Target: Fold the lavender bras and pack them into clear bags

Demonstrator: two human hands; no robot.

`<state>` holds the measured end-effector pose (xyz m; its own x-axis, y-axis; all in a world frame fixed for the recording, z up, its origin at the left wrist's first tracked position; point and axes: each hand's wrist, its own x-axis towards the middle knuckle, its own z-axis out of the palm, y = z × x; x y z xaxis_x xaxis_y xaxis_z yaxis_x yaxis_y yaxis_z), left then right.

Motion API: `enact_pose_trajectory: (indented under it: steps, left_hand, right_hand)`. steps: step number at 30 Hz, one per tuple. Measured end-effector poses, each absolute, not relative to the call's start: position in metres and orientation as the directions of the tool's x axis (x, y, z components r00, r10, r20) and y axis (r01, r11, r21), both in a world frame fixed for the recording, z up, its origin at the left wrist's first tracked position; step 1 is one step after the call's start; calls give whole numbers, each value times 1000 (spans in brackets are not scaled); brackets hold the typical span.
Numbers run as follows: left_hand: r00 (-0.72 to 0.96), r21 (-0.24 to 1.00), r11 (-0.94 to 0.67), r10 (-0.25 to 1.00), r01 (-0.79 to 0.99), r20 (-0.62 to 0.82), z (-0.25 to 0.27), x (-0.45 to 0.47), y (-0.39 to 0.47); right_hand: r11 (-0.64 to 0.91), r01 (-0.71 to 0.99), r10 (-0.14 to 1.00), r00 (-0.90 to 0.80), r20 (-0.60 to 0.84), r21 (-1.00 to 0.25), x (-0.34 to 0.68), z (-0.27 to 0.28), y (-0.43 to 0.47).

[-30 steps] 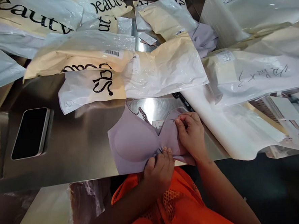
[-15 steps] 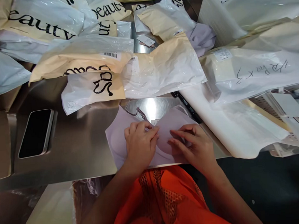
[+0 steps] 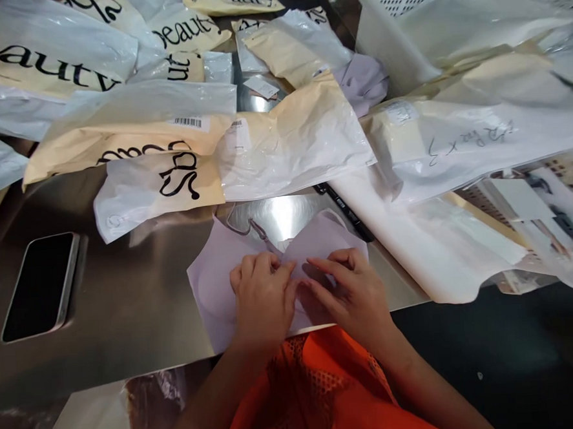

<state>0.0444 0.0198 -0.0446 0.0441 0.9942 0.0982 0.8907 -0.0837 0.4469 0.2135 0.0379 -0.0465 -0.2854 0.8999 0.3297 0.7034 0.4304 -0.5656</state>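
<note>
A lilac bra (image 3: 211, 280) lies spread on the metal table in front of me, its cups side by side and a thin strap looped at its top. My left hand (image 3: 263, 297) rests over the middle of the bra, fingers curled, thumb and forefinger closed at the fabric. From the other side my right hand (image 3: 356, 288) reaches over the right cup. Its thumb and forefinger are a little apart, with their tips at the fabric close to my left fingertips. Both hands partly cover the bra's lower middle.
Behind the bra lie several plastic-wrapped packages (image 3: 291, 140). A black marker (image 3: 344, 212) is at its upper right, beside a white sheet (image 3: 415, 252). A phone (image 3: 41, 284) lies on the metal table (image 3: 141, 301) at left. White baskets (image 3: 387, 46) stand at the back right.
The view has shifted, so the table's contents sit further left. My right hand has moved inward, bringing its fingertips nearer to my left hand.
</note>
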Motion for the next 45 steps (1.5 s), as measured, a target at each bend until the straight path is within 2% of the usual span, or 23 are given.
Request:
enact_pose_trajectory:
  steps: [3, 6, 8, 13, 17, 21, 25, 30, 33, 40, 45]
  left_hand:
    - [66, 404, -110, 990, 908, 121, -48, 45, 17]
    - [113, 363, -139, 989, 922, 93, -51, 44, 17]
    - [141, 353, -153, 988, 923, 60, -51, 42, 18]
    - [139, 344, -124, 990, 931, -19, -43, 42, 30]
    - [106, 307, -65, 987, 950, -120, -36, 44, 47]
    - [134, 372, -51, 970, 927, -201, -32, 45, 59]
    - [134, 504, -17, 971, 864, -198, -30, 44, 63]
    - [92, 719, 156, 952, 677, -293, -23, 42, 56]
    - [84, 806, 217, 946, 550, -312, -18, 41, 51]
    - [134, 873, 243, 936, 423, -325, -16, 34, 47]
    - [116, 850, 367, 892, 377, -437, -23, 20, 45]
  right_hand:
    - [399, 682, 908, -198, 369, -613, 227, -43, 43]
    - [376, 715, 899, -129, 418, -589, 245, -41, 49]
    - [402, 718, 889, -157, 431, -568, 251, -41, 50]
    - [506, 668, 861, -350, 369, -545, 236, -54, 37]
    - [478, 709, 869, -298, 395, -518, 222, -70, 27]
    - [471, 688, 868, -249, 430, -553, 223, -79, 23]
    - [468, 655, 866, -206, 456, -593, 224, -80, 17]
    - [452, 632, 868, -147, 475, -630, 224, -76, 12]
    - [444, 623, 866, -114, 487, -644, 225, -75, 12]
    - [422, 596, 883, -100, 458, -684, 228, -72, 10]
    - [450, 541, 887, -180, 424, -711, 244, -56, 28]
